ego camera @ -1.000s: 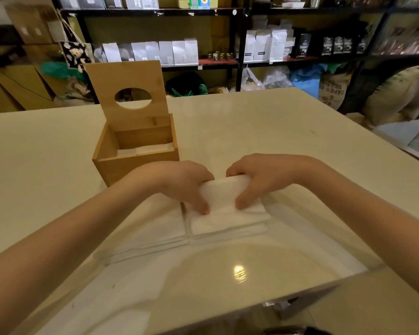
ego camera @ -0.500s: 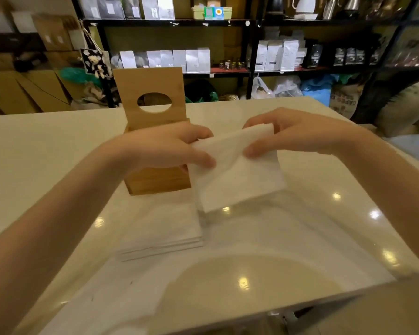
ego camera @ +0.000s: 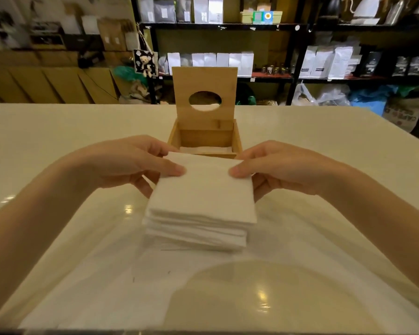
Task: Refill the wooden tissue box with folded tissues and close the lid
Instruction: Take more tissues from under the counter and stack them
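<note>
Now both hands, left and right, pinch tissues over the glossy table; box at twelve, shelves behind.

Behind the glossy cream table, black shelving holds white bags, beside stacked cardboard boxes.

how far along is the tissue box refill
Partly done: the wooden tissue box already has some tissues low inside it. In hand: the left hand and right hand hold a stack of folded tissues in front of the box. Left: put the stack in and close the lid, which stands upright.
</note>
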{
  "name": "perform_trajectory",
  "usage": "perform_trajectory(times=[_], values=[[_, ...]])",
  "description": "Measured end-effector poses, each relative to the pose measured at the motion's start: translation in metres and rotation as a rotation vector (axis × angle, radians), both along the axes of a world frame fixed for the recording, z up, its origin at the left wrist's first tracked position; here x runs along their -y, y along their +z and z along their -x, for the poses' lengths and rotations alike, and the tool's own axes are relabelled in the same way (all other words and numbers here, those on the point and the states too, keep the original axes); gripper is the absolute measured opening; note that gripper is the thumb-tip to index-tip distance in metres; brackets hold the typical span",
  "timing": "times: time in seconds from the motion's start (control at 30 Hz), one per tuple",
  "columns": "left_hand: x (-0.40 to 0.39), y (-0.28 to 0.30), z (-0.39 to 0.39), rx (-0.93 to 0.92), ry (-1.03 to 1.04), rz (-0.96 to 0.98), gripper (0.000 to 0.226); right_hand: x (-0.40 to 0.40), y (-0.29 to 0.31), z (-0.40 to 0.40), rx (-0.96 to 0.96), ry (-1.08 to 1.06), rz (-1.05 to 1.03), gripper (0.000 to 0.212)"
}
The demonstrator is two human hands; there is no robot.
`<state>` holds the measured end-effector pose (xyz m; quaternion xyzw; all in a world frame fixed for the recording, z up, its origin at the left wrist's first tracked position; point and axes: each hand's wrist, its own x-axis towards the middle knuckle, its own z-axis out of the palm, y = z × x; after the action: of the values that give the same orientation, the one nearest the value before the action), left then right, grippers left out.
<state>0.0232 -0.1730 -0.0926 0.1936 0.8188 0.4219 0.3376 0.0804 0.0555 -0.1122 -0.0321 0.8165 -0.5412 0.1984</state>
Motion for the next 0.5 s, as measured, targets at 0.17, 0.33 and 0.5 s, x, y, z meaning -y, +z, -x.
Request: perform_trajectory(times=[0.17, 0.33, 0.5], values=[[0.002, -0.023, -0.002, -0.048, 0.078, 0.125, 0.023, 0.01, -0.019, 0.004, -0.05, -0.017, -0.102, 0.021], [0.0, -0.033, -0.008, -0.188, 0.092, 0.231, 0.013, 0.018, -0.029, 0.001, -0.195, -0.059, -0.237, 0.021], [0.006, -0.046, -0.009, -0.429, 0.03, 0.345, 0.025, 0.021, -0.036, -0.008, -0.381, -0.081, -0.498, 0.023]])
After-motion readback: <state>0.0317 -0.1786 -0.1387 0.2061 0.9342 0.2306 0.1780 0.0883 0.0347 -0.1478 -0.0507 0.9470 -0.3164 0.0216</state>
